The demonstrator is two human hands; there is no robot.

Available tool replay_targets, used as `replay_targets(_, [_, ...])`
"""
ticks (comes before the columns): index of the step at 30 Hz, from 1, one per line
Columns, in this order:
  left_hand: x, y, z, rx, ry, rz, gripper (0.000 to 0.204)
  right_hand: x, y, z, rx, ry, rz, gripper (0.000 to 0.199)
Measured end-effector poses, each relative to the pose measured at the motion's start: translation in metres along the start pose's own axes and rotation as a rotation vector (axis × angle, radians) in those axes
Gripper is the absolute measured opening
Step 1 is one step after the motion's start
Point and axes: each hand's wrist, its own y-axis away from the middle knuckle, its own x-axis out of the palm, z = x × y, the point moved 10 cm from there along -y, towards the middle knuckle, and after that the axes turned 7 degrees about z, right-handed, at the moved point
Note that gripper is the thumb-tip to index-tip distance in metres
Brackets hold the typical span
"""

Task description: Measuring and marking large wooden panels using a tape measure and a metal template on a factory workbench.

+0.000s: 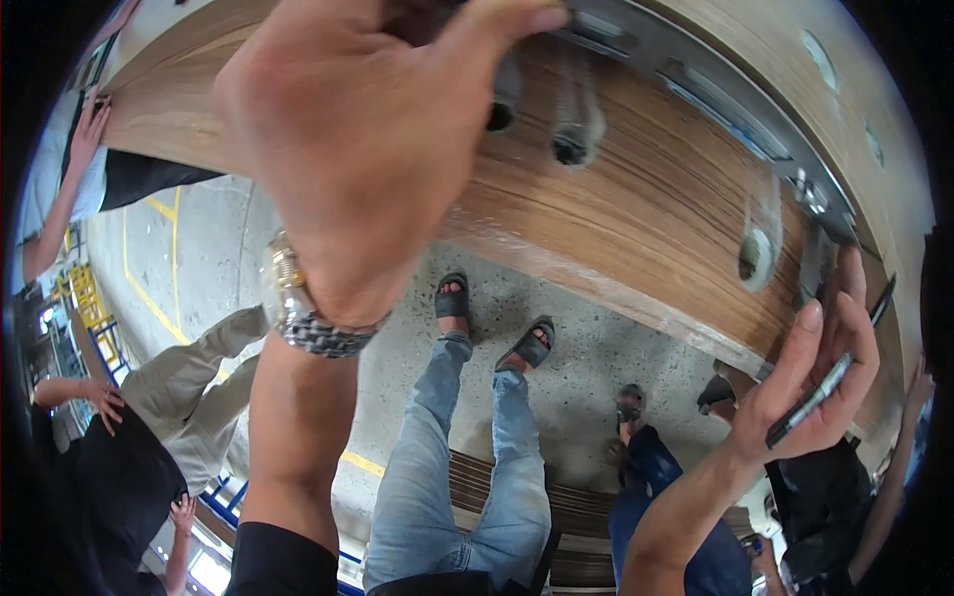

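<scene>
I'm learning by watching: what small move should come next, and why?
Probably steady the metal strip's right end with the right hand: its fingertips are close beside that end, while the left hand reaches the strip farther along.

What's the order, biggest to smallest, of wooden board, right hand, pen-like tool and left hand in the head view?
1. Wooden board
2. Left hand; nearness may enlarge it
3. Right hand
4. Pen-like tool

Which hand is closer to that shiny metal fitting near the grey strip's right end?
Right: the right hand is just below the metal fitting; the left hand is well to its left.
</scene>
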Motion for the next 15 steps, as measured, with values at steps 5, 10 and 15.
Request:
replay_targets(5, [-0.017, -0.002, 0.016, 0.292, -0.203, 0.064, 0.026, 0.011, -0.002, 0.003, 0.025, -0.089, -0.016, 0.022])
replay_targets(10, [-0.006, 0.013, -0.005, 0.368, -0.351, 0.011, 0.028, 0.004, -0.002, -0.003, 0.02, -0.062, -0.032, 0.022])
replay_targets(15, [-0.003, 0.002, 0.005, 0.234, -0.246, 0.05, 0.028, 0.002, -0.002, -0.004, -0.014, -0.074, -0.044, 0.023])
